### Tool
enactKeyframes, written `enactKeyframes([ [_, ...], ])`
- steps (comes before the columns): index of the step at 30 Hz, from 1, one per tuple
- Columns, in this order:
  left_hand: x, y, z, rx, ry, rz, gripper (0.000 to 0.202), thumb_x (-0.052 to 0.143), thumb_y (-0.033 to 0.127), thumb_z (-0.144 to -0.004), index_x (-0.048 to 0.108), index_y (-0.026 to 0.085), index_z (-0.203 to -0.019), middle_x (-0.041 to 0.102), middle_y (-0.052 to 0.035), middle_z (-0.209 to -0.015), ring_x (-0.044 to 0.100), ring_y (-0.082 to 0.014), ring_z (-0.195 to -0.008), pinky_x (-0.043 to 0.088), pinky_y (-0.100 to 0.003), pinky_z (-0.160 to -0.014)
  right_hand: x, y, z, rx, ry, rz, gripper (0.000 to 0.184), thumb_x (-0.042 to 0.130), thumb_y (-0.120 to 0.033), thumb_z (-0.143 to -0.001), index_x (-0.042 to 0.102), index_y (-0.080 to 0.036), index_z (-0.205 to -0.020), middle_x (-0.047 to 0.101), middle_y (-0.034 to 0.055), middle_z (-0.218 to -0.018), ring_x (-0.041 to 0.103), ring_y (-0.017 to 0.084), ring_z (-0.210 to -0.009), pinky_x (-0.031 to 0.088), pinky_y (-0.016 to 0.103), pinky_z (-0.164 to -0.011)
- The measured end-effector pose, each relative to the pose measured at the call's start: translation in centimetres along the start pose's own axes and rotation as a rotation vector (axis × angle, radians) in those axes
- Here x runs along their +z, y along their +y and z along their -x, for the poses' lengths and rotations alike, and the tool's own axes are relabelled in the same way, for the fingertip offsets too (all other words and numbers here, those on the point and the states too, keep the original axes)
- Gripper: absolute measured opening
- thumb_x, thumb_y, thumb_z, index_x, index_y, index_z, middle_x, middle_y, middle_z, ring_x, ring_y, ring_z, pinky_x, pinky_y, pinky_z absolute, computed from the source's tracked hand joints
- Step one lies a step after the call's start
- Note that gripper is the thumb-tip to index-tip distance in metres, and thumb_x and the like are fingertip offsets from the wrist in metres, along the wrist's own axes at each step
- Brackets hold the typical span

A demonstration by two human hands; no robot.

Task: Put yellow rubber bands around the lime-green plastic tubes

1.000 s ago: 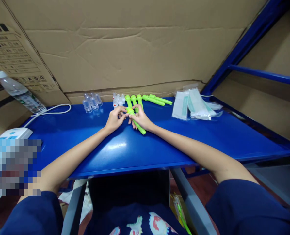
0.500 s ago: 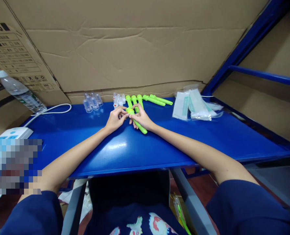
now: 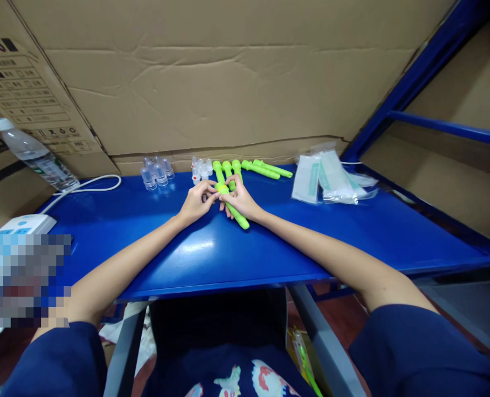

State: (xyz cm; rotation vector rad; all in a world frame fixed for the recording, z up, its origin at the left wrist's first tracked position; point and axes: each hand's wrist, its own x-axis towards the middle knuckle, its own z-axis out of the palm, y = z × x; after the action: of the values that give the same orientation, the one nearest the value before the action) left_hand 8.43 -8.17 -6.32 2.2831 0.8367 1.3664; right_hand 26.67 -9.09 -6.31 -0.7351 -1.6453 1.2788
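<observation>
A lime-green plastic stick with a wider head lies slanted across my hands, its narrow end pointing toward me. My right hand is closed around it just below the head. At the head's left side, the fingertips of my left hand pinch its edge; whether they also hold a small part there is hidden. Just beyond my hands are several like green sticks with rounded heads. Left of these stand small clear pieces with white bases, one showing a red dot. Several clear plastic caps are grouped farther left.
Clear bags with white and green packets lie right on the blue table. At left are a water bottle, a white cable and a power strip. Cardboard walls the back; a blue frame post rises right.
The stick in my hands has shifted slightly toward me, its narrow end a little lower. Both hands keep nearly the same place and grip.
</observation>
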Motion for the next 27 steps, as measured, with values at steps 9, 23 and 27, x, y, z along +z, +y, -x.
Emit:
enactKeyframes([
  [9,0.0,0.0,0.0,-0.006,0.0,0.015,0.02,0.063,0.033,-0.093,0.06,0.013,-0.089,0.069,-0.0146,-0.115,0.063,-0.0063,-0.057,0.05,-0.021,-0.053,0.3,0.2,0.0,-0.015,0.017,0.003,0.045,0.065,-0.032,-0.085,0.023,-0.028,-0.102,0.06,-0.0133,-0.058,0.054,0.013,-0.032,0.043,0.021,-0.028],
  [23,0.1,0.0,0.0,-0.014,-0.01,0.007,0.02,0.062,0.033,-0.093,0.059,0.014,-0.091,0.068,-0.0142,-0.116,0.062,-0.0062,-0.057,0.05,-0.021,-0.054,0.2,0.9,-0.2,0.0,0.05,0.032,0.047,0.065,-0.036,-0.085,0.022,-0.028,-0.102,0.06,-0.0135,-0.057,0.055,0.014,-0.032,0.045,0.022,-0.029],
  [27,0.0,0.0,0.0,-0.021,-0.017,-0.005,0.019,0.062,0.033,-0.093,0.059,0.014,-0.092,0.068,-0.0146,-0.117,0.061,-0.0062,-0.056,0.05,-0.022,-0.055,0.3,1.0,-0.2,0.005,0.071,0.036,0.046,0.064,-0.035,-0.084,0.022,-0.028,-0.103,0.06,-0.013,-0.056,0.055,0.015,-0.032,0.045,0.022,-0.028],
])
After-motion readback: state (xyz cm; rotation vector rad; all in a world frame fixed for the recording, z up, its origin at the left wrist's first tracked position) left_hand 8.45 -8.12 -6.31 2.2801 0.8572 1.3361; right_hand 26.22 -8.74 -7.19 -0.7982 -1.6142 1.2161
